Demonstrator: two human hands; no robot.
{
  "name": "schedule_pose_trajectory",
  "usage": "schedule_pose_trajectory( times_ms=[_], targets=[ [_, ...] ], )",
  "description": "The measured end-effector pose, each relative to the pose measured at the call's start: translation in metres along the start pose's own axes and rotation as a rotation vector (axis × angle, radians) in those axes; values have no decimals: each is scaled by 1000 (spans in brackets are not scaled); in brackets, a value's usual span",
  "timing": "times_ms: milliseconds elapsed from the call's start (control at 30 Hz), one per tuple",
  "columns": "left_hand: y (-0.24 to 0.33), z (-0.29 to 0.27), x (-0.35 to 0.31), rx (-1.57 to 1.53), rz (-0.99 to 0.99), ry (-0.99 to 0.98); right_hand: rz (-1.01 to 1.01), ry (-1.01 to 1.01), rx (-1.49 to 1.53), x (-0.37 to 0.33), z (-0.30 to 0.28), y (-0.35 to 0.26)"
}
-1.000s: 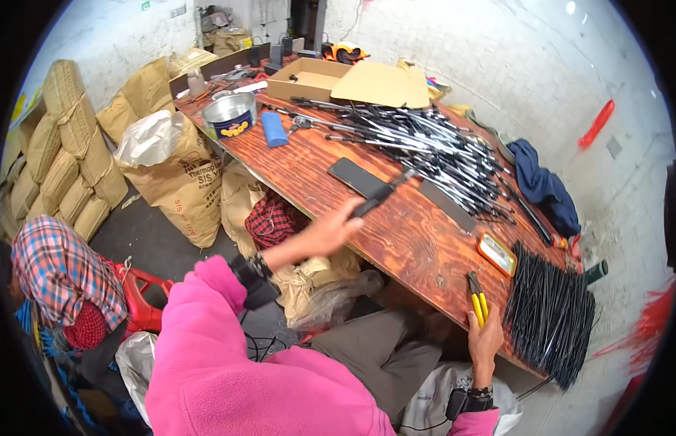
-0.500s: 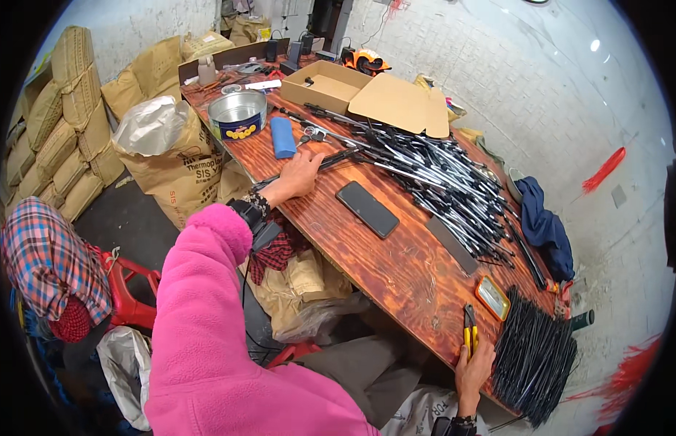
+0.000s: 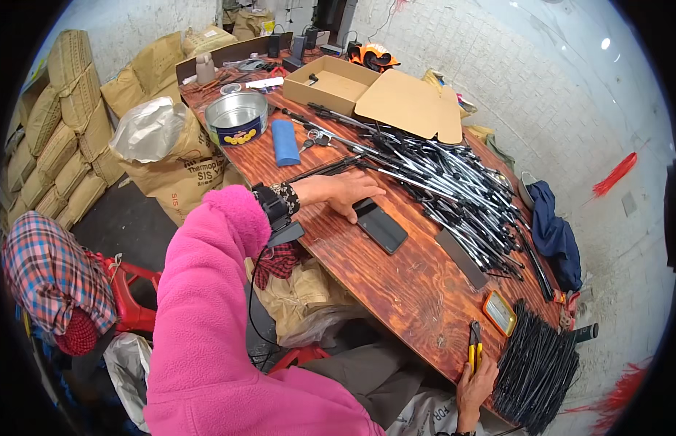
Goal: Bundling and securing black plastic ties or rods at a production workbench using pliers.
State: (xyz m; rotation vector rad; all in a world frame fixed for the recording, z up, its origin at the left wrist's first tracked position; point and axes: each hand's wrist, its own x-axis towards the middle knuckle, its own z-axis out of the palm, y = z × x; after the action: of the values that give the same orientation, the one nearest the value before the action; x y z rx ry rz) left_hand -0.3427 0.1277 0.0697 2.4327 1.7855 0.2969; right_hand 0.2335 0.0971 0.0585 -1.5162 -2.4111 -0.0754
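Observation:
My left hand (image 3: 341,192) reaches over the table with fingers stretched out and thumb apart. Its thumb and fingertips are at the upper left end of a dark smartphone (image 3: 385,229), which lies flat; whether they touch it I cannot tell. Just beyond this hand lie thin black rods (image 3: 325,166). At the table's near right edge my right hand (image 3: 477,381) is closed around the yellow handles of cutting pliers (image 3: 474,347), jaws pointing away from me. Beside it lie a bundle of thin black strips (image 3: 535,367) and a small orange-rimmed tin (image 3: 500,313).
A large pile of black and silver rods (image 3: 454,200) covers the table's far side, with a flat dark strip (image 3: 461,259) before it. Behind stand an open cardboard box (image 3: 330,86) and a round metal tin (image 3: 237,118). A blue case (image 3: 285,142) and keys (image 3: 317,139) lie nearby.
My left hand has moved right and nearer, from the black rods beside the blue case to the end of the smartphone. My right hand stays around the pliers. The view has shifted slightly.

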Motion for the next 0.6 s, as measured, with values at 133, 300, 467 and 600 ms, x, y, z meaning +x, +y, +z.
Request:
schedule_pose_trajectory(
  times_ms=[133,300,467,600],
  targets=[
    [4,-4,19,-86,160,-213,6,8,-20,-3,0,1],
    [26,-10,21,-19,28,-272,-26,54,-23,-6,1,3],
    [33,-6,9,-118,10,-159,-21,49,-18,-4,2,-1],
    [34,-29,-15,-332,-6,7,-10,44,-15,-4,2,-1]
  ],
)
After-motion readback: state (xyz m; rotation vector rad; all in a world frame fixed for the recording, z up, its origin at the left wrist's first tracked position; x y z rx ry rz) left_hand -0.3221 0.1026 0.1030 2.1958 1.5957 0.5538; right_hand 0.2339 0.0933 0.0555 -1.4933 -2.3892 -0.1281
